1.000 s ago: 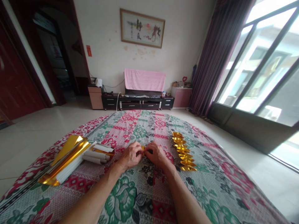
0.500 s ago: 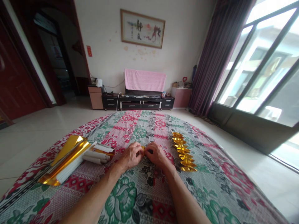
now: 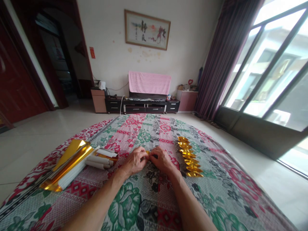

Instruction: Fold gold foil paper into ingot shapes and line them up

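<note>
The left hand (image 3: 137,159) and the right hand (image 3: 159,158) meet over the middle of the patterned cloth (image 3: 144,125), both with fingers drawn narrow around a small gold piece (image 3: 147,153) (mostly hidden by the fingers, so its shape cannot be told). Each hand pinches it from its own side, the piece lying between the fingertips.

To the right of the right hand, well apart from it, pointed gold pieces (image 3: 185,150) lie close together in a slightly slanting row on the cloth. To the left of the left hand, gold sheets (image 3: 71,152) (shiny, with white showing along the edges) lie at a slant, and white rolls (image 3: 96,162) rest just beside them, nearer the left hand.
</note>
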Demonstrator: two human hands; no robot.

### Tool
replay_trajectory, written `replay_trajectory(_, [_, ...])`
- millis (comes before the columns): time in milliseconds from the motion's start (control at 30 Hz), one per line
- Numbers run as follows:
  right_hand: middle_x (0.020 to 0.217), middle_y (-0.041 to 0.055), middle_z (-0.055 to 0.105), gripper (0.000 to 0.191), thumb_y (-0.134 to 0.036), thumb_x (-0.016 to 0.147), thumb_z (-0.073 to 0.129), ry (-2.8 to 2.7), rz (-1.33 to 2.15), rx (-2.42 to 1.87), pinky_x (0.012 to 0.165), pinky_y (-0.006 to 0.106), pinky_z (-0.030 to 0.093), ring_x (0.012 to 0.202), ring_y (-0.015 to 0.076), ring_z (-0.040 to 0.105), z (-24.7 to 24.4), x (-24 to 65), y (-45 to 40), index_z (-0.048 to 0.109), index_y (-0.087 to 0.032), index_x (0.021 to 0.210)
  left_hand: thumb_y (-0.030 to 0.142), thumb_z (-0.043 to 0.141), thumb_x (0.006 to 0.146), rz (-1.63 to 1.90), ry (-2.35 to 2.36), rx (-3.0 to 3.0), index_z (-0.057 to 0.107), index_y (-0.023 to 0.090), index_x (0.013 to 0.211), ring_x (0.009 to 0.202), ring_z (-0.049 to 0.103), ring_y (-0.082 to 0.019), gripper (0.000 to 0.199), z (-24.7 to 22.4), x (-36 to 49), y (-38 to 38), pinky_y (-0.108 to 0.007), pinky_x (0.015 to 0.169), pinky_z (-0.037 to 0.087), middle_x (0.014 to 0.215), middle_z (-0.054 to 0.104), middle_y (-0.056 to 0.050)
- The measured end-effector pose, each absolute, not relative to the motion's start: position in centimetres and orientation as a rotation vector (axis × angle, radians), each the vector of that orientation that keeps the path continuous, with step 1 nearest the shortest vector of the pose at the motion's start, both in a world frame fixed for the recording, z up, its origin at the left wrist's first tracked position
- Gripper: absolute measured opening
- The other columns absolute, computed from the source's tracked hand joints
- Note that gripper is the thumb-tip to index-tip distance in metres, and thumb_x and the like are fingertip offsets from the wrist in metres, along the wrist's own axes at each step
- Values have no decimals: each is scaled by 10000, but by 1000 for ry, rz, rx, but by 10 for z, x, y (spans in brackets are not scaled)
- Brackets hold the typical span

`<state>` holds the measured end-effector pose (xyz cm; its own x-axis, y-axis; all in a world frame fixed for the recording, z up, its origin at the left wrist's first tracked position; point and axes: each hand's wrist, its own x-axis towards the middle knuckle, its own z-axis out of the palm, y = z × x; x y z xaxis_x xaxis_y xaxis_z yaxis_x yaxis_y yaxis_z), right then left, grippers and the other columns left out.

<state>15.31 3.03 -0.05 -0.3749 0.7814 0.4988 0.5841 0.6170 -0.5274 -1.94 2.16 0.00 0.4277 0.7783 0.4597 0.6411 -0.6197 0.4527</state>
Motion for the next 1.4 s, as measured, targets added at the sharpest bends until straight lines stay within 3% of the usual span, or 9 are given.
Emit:
replay_trajectory(367, [793,13,611,233,-35,709,473,-1921,412,-1069,712,226,428,750,119,553,0,159,31,641,-185,770,177,544,742,1002,1236,2444,680,205,759,858,542,-148,140,-5,-20,25,-284,811,458,897,557,-39])
replay_trajectory(633, [912,31,630,280,-37,689,476,-1954,393,-1100,780,245,448,829,129,578,-8,159,34,699,-205,713,182,548,743,1031,1236,2444,686,210,749,837,544,-138,140,-4,-20,24,-277,796,467,876,556,-32])
replay_trajectory(900, [931,29,621,184,-136,747,549,-2003,396,-1104,781,230,448,833,125,580,-8,162,35,712,-221,758,190,563,740,1038,1235,2408,696,213,745,833,550,-135,135,-4,-21,25,-268,788,469,878,558,-31])
replay_trajectory(1400, [927,25,610,127,-147,710,614,-2012,466,-1128,802,245,441,840,124,574,-2,161,33,710,-218,752,198,563,743,1047,1240,2382,700,208,735,829,551,-140,138,-4,-21,24,-283,786,472,875,573,-34])
